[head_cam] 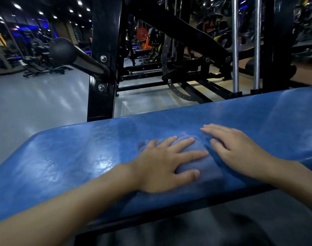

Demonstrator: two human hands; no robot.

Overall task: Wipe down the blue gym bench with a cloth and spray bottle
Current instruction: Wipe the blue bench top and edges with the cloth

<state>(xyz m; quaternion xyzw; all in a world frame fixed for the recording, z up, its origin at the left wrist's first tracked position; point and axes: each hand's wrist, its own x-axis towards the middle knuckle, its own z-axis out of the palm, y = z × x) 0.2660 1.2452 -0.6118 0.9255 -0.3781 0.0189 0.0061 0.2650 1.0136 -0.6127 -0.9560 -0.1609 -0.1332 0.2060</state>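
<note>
Blue padded counter [71, 157] carries a folded blue cloth [205, 167] near its middle. The left hand [158, 166] presses it flat, fingers [192, 154] straight and spread. Just beside it, the right hand [240, 150] rests flat on the padding, released, holding nothing. Behind stand a black frame post [103, 59] and chrome rods [235, 50].

The left hand [162, 167] is covering much of the folded blue towelling cloth [205, 166]; the glossy blue padded vinyl bench [77, 157] is running out of frame at 3 and 9 o'clock; the orange-and-black gym machines [144, 41] at 12 o'clock are showing too dim and blurred to tell apart.
</note>
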